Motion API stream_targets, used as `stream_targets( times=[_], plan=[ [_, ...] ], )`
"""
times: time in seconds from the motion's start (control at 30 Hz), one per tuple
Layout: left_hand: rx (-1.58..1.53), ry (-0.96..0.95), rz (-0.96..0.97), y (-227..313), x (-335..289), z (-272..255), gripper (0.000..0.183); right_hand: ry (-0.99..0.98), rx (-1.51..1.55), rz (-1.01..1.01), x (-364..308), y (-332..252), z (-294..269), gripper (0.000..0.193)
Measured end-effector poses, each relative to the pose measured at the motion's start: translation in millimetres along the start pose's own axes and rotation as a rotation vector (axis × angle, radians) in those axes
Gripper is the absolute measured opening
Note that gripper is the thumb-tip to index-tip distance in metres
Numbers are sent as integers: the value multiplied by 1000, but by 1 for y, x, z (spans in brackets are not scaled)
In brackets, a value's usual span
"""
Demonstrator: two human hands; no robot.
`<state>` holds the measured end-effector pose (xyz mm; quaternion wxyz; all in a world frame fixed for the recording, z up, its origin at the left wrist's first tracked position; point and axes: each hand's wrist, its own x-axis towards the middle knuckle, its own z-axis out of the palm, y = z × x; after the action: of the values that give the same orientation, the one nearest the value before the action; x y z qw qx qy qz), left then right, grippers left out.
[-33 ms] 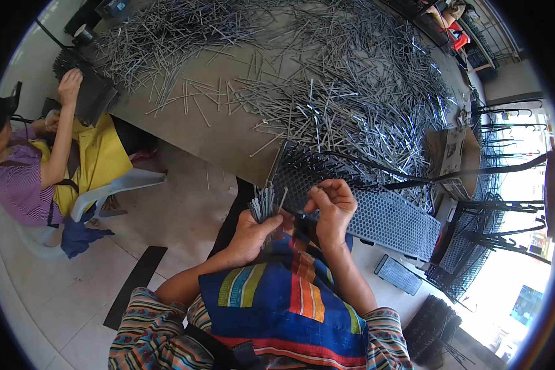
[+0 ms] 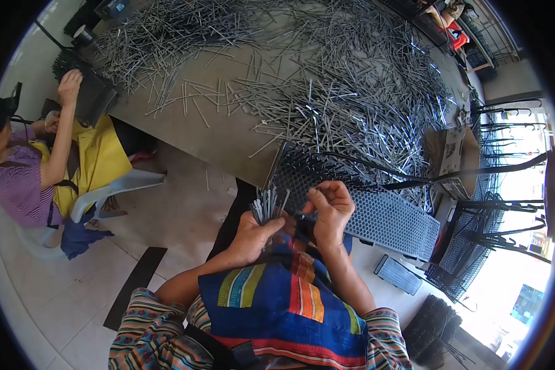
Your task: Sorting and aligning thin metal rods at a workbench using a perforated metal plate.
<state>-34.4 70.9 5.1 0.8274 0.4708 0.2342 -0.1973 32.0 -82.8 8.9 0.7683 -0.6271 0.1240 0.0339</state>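
Observation:
My left hand (image 2: 250,239) is closed round a bundle of thin grey metal rods (image 2: 266,206), whose ends stick up above the fingers. One rod leans apart from the rest toward the right. My right hand (image 2: 330,216) is raised just right of the bundle, thumb and fingertips pinched together. Whatever is in that pinch is too small to make out. Right behind this hand lies a grey perforated metal rack (image 2: 388,223), its far left part set with rows of dark upright pieces. A long dark bar (image 2: 407,184) runs across the rack.
Heaps of loose rods (image 2: 351,111) cover much of the table (image 2: 185,132). A cardboard box (image 2: 453,151) stands at its right edge, near hanging hooked racks (image 2: 505,213). At left, a co-worker sits on a pale plastic chair (image 2: 123,188). A small grey perforated piece (image 2: 398,274) lies below the rack.
The bundle in my left hand has shifted slightly to the right. My right hand has moved a touch to the left, still pinched.

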Motion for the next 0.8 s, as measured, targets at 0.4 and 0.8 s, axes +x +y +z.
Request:
stream_targets(
  times=[0.4, 0.8],
  plan=[
    [-220, 70, -197, -6, 6, -2, 21, -25, -101, -94, 2, -7, -12, 13],
    [-146, 51, -214, -2, 4, -10, 15, 20, -622, -618, 36, 3, 5, 10]
  ],
)
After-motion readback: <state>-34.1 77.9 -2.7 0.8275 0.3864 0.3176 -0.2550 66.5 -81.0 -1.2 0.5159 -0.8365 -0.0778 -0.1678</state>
